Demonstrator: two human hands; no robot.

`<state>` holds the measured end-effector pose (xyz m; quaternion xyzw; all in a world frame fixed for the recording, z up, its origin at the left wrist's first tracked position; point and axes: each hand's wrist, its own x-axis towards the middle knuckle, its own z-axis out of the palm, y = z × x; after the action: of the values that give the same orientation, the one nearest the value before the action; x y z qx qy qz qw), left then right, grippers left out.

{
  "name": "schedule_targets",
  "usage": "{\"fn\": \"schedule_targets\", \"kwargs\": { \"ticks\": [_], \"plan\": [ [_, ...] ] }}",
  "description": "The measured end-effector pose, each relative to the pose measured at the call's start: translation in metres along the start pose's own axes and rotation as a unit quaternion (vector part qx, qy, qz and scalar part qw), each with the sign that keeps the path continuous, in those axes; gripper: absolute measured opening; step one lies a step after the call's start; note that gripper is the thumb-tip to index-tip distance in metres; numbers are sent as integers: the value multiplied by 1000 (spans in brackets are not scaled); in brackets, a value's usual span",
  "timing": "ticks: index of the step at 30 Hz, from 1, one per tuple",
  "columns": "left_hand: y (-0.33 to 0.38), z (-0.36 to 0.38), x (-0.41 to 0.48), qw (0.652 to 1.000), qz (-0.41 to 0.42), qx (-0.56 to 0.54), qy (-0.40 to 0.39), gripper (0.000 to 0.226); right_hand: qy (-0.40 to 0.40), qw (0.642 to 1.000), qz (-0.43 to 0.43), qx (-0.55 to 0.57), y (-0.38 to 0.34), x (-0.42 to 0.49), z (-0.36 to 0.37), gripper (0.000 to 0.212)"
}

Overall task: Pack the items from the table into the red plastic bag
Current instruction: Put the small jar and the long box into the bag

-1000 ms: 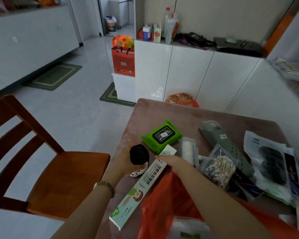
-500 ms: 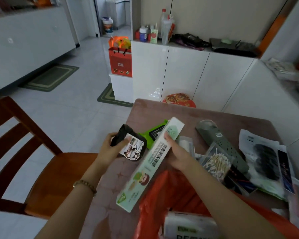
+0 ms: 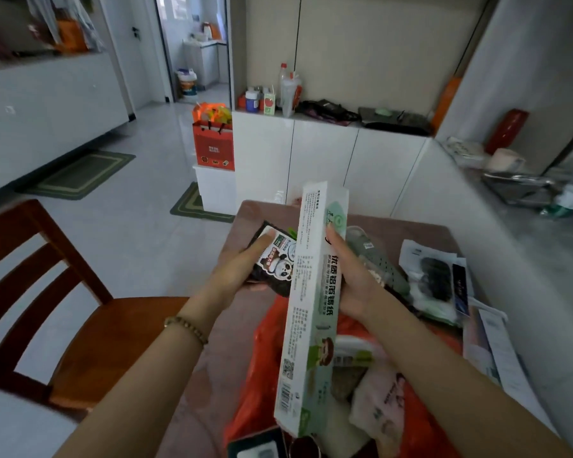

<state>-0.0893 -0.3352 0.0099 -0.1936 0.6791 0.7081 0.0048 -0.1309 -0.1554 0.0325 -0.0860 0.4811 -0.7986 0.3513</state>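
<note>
The right hand [image 3: 351, 279] grips a long box [image 3: 311, 312], held nearly upright above the red bag [image 3: 262, 368] on the desk [image 3: 212, 375]. The left hand [image 3: 242, 269] has its fingers [image 3: 262, 241] closed on a black pack [image 3: 278, 262] just beside the box.

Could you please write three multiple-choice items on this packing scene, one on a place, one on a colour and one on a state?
1. Where is the lower end of the long white box?
A. on the chair
B. over the open red plastic bag
C. on the floor

2. What colour is the gift bag by the cabinet?
A. blue
B. red-orange
C. black

3. What is the left hand doing?
A. holding the black panda-label packet
B. hanging empty
C. gripping the chair

Answers: 1 B, the right hand tilts the box over the bag's mouth; 2 B, its front is red-orange; 3 A, the thumb lies on the packet.
</note>
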Motion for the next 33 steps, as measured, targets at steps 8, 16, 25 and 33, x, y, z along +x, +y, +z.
{"fn": "schedule_targets", "kwargs": {
  "ticks": [8,16,25,33],
  "plan": [
    [-48,74,-90,998,-50,-14,-41,56,79,996,40,-21,52,-96,-36,31],
    [-98,60,-127,998,-8,48,-44,39,94,995,-3,38,90,-157,-55,44],
    [-176,5,-149,983,-19,178,39,28,201,976,86,10,137,-148,-51,24],
    [-142,1,-150,999,33,33,6,37,215,965,134,-63,151,-140,-38,39]
  ]
}}
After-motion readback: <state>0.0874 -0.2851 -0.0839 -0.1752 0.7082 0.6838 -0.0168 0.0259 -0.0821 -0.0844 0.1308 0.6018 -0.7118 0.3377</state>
